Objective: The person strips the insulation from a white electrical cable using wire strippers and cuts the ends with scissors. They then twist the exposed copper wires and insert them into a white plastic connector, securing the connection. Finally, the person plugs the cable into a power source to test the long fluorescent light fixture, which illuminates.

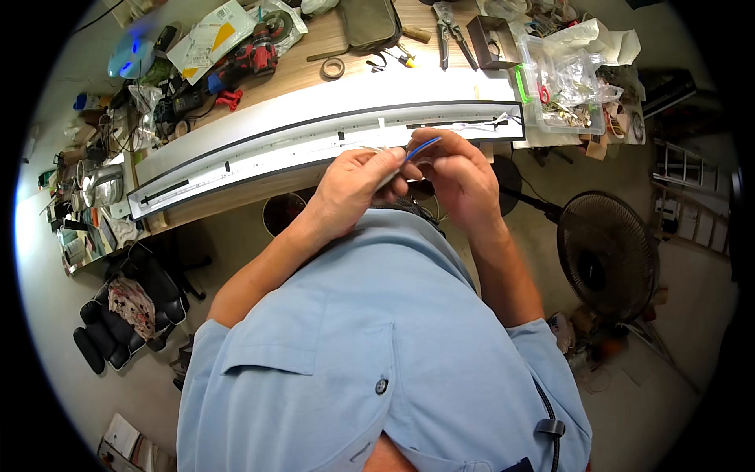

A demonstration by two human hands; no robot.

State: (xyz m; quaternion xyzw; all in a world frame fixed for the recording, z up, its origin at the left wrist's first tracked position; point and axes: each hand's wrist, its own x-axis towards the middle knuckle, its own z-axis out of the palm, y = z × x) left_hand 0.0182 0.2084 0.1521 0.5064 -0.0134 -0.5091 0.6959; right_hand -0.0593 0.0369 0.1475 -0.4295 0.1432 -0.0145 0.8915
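We find the left hand pinching a blue wire, the right hand curled beside it, grip unclear, and white-and-yellow package print illegible.

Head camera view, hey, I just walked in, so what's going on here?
A person in a light blue shirt stands at a cluttered workbench. The left hand pinches what looks like a thin blue wire; the right hand is right beside it, but whether it grips it is unclear. Beyond the hands, a long white tray with dark edges lies on the bench, with pliers farther back.
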